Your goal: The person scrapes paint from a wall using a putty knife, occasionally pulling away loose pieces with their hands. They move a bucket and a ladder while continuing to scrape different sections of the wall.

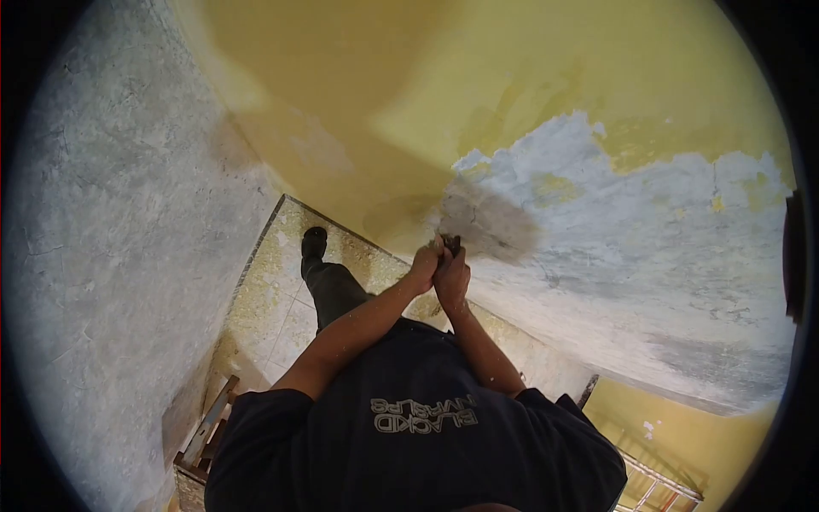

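My left hand point(426, 266) and my right hand point(452, 280) are close together in front of my body, near the wall. Both have their fingers closed round a small dark scraper point(450, 245), mostly covered by the fingers. Its blade cannot be made out. Just beyond the hands is the wall point(614, 222), where yellow paint point(546, 77) gives way along a ragged edge to a bare whitish-grey area. A shadow falls on the wall by the tool.
A rough grey wall point(119, 196) rises on the left. Paint flakes litter the tiled floor point(271, 294), where my booted foot point(314, 243) stands. A wooden piece of furniture point(200, 439) is at lower left, a metal rack-like frame point(657, 482) at lower right. A dark edge point(794, 256) shows far right.
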Demonstrator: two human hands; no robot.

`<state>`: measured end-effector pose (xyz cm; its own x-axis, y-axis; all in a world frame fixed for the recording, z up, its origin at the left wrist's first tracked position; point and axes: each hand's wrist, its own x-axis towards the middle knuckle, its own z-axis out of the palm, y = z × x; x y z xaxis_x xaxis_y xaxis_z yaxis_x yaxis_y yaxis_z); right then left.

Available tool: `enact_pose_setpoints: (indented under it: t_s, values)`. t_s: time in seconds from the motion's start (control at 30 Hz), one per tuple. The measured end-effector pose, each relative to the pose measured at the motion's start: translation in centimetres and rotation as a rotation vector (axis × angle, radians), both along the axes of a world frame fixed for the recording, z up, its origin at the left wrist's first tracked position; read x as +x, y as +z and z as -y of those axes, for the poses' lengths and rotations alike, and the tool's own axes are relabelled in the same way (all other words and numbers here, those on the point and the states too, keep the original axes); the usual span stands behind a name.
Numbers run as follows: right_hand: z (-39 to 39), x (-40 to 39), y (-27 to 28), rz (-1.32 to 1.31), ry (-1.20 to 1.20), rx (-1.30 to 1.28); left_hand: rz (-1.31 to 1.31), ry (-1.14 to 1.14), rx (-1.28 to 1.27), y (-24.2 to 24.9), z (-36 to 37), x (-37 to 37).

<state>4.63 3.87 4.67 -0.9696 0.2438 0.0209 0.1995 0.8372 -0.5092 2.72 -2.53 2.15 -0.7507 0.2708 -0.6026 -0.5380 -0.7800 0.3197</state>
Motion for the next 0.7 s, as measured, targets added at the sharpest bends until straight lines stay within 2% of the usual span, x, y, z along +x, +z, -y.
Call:
enact_pose_setpoints:
  t_s: [0.13,0.17,0.3,0.37,0.47,0.5,0.57,0.7]
  values:
    - [1.2,-1.2,0.2,-0.084,-0.005,-0.07,-0.069,-0.016,-0.068,0.9,1.2,-1.0]
    - [2.0,-1.7,0.6,-0.101,0.005,-0.073,-0.038,0.036,-0.068,1.4,1.8,-1.5]
    - [3.0,-2.4,1.5,-0.104,0.035,-0.156,-0.032,-0.021,-0.09,2.5,3.5,-2.1]
    - [2.7,-1.1,1.5,-0.247,-0.026,-0.336,-0.253,-0.159,-0.498,3.5,3.1,-1.6]
    - [2.7,-1.6,3.8,-0.327,0.011,-0.355,-0.34,-0.059,-0.623,5.2,2.4,-1.6]
    - [3.4,-1.8,4.8,-0.356,-0.003,-0.374,-0.34,-0.063,-0.624,5.7,2.7,-1.7]
    - [3.5,-2.1,4.7,-0.328,-0.017,-0.385,-0.234,-0.104,-0.463,6.5,3.8,-2.2]
    - [4.0,-1.3,5.4,-0.271,-0.089,-0.498,-0.266,-0.161,-0.556,6.3,3.6,-1.8]
